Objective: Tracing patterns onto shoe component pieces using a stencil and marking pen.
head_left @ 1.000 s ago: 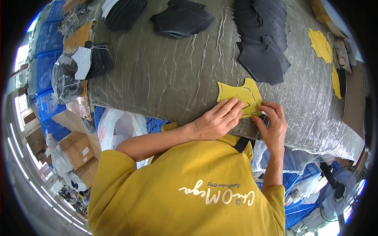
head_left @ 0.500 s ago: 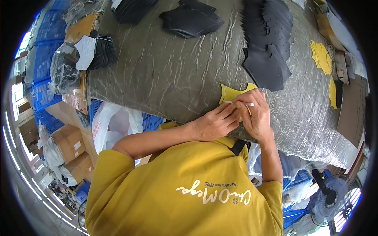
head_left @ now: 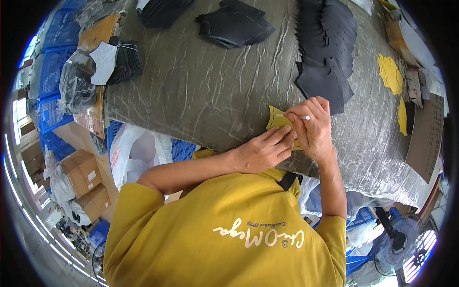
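A yellow cut-out piece (head_left: 274,117) with curved edges lies near the table's front edge, partly covered by both hands. My left hand (head_left: 267,150) rests on its near side, fingers stretched out flat and holding it down. Over the right part of the piece, my right hand (head_left: 315,129) is closed around a slim white pen (head_left: 305,117). One end of the pen sticks out past the fingers; whether its tip touches the yellow piece is hard to tell. Just beyond the right hand lies a fanned row of black cut-out pieces (head_left: 327,86).
The table (head_left: 191,95) has a wrinkled, plastic-like cover. Black pieces (head_left: 234,24) lie at the far middle, and a tied black bundle (head_left: 126,62) sits at the left. Yellow pieces (head_left: 390,74) and cardboard (head_left: 425,138) are at the right. A fan (head_left: 397,241) stands lower right.
My right hand has lifted slightly, moved a little away from my left hand, and turned with the pen. The left hand stays nearly in place on the yellow piece.
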The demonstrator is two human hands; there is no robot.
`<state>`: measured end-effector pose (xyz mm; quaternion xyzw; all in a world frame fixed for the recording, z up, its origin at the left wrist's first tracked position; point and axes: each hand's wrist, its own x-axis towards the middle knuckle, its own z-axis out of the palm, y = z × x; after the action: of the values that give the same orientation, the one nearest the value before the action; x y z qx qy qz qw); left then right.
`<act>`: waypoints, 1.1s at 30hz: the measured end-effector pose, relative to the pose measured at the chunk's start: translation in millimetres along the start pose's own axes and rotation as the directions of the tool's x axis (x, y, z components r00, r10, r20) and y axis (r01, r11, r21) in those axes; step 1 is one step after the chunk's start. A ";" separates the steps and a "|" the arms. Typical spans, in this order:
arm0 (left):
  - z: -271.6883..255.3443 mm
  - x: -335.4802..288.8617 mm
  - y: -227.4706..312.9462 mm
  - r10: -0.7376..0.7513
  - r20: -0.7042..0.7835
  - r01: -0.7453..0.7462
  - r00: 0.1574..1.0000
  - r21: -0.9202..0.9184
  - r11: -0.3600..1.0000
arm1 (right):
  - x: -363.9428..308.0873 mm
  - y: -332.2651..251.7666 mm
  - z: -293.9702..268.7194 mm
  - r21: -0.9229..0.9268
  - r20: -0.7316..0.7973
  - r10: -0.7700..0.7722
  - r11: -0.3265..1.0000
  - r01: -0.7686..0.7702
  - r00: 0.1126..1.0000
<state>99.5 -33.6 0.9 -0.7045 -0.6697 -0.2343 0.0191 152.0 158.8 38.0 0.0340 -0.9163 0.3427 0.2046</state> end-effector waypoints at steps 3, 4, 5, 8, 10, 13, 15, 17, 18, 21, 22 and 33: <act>-2.1 0.4 -0.6 0.001 -0.004 -0.001 1.000 -0.015 1.000 | 4.4 -1.3 -2.6 0.021 0.021 0.009 1.000 -0.009 1.000; -2.2 1.1 -0.4 0.006 -0.004 -0.006 1.000 -0.017 1.000 | 5.1 -2.1 -3.9 0.046 0.037 0.009 0.999 -0.011 0.999; -2.1 1.8 -0.3 0.006 -0.006 -0.006 1.000 -0.015 1.000 | 5.6 -2.0 -4.4 0.044 0.034 0.013 0.999 -0.014 0.999; -2.0 2.4 -0.7 0.003 -0.007 -0.003 1.000 -0.001 1.000 | 8.4 1.2 -2.6 0.020 0.027 0.017 1.000 -0.017 0.999; -3.1 3.4 -0.9 0.003 -0.006 -0.003 1.000 0.009 1.000 | 7.2 3.7 0.1 -0.036 -0.053 0.006 0.999 -0.008 0.999; -5.6 6.4 -0.9 -0.003 -0.004 0.003 1.000 -0.008 1.000 | -0.6 3.3 -1.1 -0.020 -0.077 0.038 0.999 -0.039 0.996; -6.6 8.2 -0.9 -0.011 -0.009 0.011 1.000 0.004 1.000 | -10.1 1.3 -5.4 -0.027 -0.107 0.087 0.996 -0.091 0.990; -8.1 9.0 -1.0 -0.011 -0.004 0.011 1.000 -0.004 1.000 | -22.6 -0.5 -11.0 -0.054 -0.174 0.151 0.985 -0.163 0.973; -9.1 9.2 -1.2 -0.016 0.000 0.016 1.000 -0.010 1.000 | -28.7 -2.2 -13.4 -0.060 -0.179 0.155 0.984 -0.168 0.972; -12.0 9.0 -1.7 -0.018 0.036 0.019 0.999 -0.015 1.000 | -46.4 -5.3 -19.9 -0.086 -0.281 0.265 0.950 -0.299 0.922; -11.6 8.9 -2.0 -0.005 0.037 0.006 0.999 -0.023 1.000 | -50.4 -5.1 -20.0 -0.093 -0.289 0.272 0.946 -0.310 0.918; -12.6 10.3 -0.1 -0.015 0.073 0.017 0.997 -0.019 1.000 | -53.6 -5.5 -24.8 -0.130 -0.266 0.265 0.943 -0.307 0.927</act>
<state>95.4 -28.2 15.7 -0.7073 -0.6732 -0.2152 -0.0141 210.9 166.4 36.9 -0.1605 -0.9048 0.2914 0.2658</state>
